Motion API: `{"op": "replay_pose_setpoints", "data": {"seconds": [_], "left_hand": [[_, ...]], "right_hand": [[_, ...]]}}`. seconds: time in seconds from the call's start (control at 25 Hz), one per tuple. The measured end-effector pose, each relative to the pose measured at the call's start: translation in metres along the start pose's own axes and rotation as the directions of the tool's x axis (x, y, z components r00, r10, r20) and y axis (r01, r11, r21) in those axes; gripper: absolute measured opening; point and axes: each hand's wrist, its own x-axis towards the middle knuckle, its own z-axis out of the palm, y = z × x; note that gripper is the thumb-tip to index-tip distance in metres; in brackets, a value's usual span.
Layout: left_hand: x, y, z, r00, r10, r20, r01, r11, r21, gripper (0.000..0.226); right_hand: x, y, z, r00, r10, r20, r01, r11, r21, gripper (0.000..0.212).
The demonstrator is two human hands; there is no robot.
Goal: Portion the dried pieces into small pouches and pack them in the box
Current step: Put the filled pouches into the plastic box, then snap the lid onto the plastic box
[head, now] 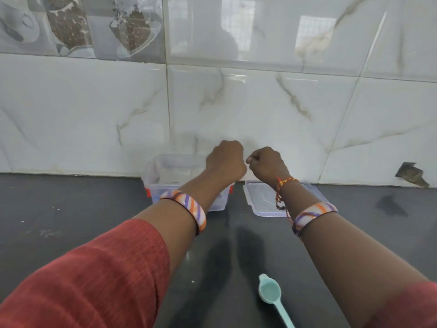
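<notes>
Head view looks down along two outstretched forearms over a dark counter (71, 209), with marble wall tiles (260, 110) behind. Both hands are raised side by side near the middle, backs toward the camera. Left hand (225, 159) has its fingers curled under into a fist; whatever it may hold is hidden. Right hand (267, 164) is curled too, thumb and fingertip meeting at its 9 o'clock edge as if pinching something thin, but I cannot tell what, or whether a pouch is there at all. The two fists are just beside each other, almost touching.

Under the left wrist sits the clear box (165, 176) with red clips, against the wall; its contents are too blurred to make out. Its lid (262, 197) lies flat on the counter at the box's 3 o'clock, partly under the right wrist. At 6 o'clock, near the bottom edge, a pale teal spoon (270, 292) lies bowl up. Striped bangles (189, 207) ring both forearms, and a thread band (283, 183) circles the right wrist.
</notes>
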Motion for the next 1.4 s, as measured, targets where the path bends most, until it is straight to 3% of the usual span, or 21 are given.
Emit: {"op": "replay_pose_setpoints", "data": {"seconds": [0.12, 0.2, 0.28, 0.44, 0.56, 0.68, 0.76, 0.84, 0.92, 1.04, 1.12, 1.24, 1.32, 1.4], "left_hand": [[-0.003, 0.039, 0.034, 0.976, 0.054, 0.212, -0.028, 0.992, -0.125, 0.031], [-0.005, 0.058, 0.059, 0.933, -0.039, 0.359, 0.084, 0.99, -0.113, 0.034], [-0.007, 0.064, 0.076, 0.884, -0.157, 0.44, 0.192, 0.981, -0.037, 0.039], [-0.001, 0.063, 0.095, 0.83, -0.336, 0.445, 0.451, 0.873, -0.184, 0.042], [-0.004, 0.064, 0.099, 0.818, -0.456, 0.351, 0.552, 0.794, -0.254, 0.029], [-0.005, 0.065, 0.095, 0.807, -0.515, 0.289, 0.59, 0.702, -0.398, 0.025], [-0.004, 0.065, 0.089, 0.835, -0.491, 0.248, 0.545, 0.676, -0.496, 0.02], [-0.001, 0.062, 0.081, 0.866, -0.464, 0.188, 0.478, 0.655, -0.585, 0.019], [0.001, 0.057, 0.063, 0.86, -0.503, 0.091, 0.398, 0.547, -0.737, 0.021], [-0.001, 0.054, 0.02, 0.797, -0.603, 0.045, 0.283, 0.307, -0.909, 0.03], [-0.003, 0.047, -0.006, 0.807, -0.585, 0.08, 0.192, 0.131, -0.973, 0.037], [-0.007, 0.019, -0.044, 0.82, -0.564, 0.102, 0.066, -0.084, -0.994, 0.025], [-0.01, -0.012, -0.064, 0.807, -0.579, 0.118, 0.06, -0.119, -0.991, 0.022], [-0.015, -0.045, -0.074, 0.79, -0.6, 0.124, 0.151, -0.005, -0.988, 0.025]], "right_hand": [[-0.008, 0.051, -0.03, 0.989, 0.149, -0.013, -0.15, 0.986, -0.077, 0.021], [-0.016, 0.085, -0.051, 0.97, 0.242, 0.033, -0.233, 0.957, -0.175, 0.016], [-0.018, 0.113, -0.063, 0.945, 0.315, 0.086, -0.294, 0.935, -0.197, 0.029], [-0.017, 0.146, -0.07, 0.923, 0.342, 0.175, -0.33, 0.939, -0.092, 0.029], [-0.013, 0.16, -0.08, 0.923, 0.351, 0.16, -0.32, 0.928, -0.193, 0.032], [-0.01, 0.172, -0.101, 0.897, 0.432, 0.093, -0.422, 0.9, -0.108, 0.035], [-0.008, 0.171, -0.114, 0.89, 0.455, -0.005, -0.455, 0.89, -0.035, 0.034], [-0.007, 0.163, -0.123, 0.876, 0.457, -0.155, -0.418, 0.879, 0.23, 0.017], [-0.011, 0.145, -0.131, 0.855, 0.475, -0.208, -0.32, 0.799, 0.509, 0.032], [-0.01, 0.107, -0.133, 0.869, 0.477, -0.127, -0.211, 0.592, 0.778, 0.026], [-0.012, 0.075, -0.127, 0.882, 0.466, -0.071, -0.146, 0.414, 0.898, 0.028], [-0.013, 0.039, -0.105, 0.918, 0.395, 0.025, -0.106, 0.185, 0.977, 0.023], [-0.016, 0.018, -0.084, 0.952, 0.287, 0.103, -0.126, 0.064, 0.99, 0.025], [-0.018, -0.003, -0.058, 0.972, 0.179, 0.154, -0.177, 0.117, 0.977, 0.025]]}}
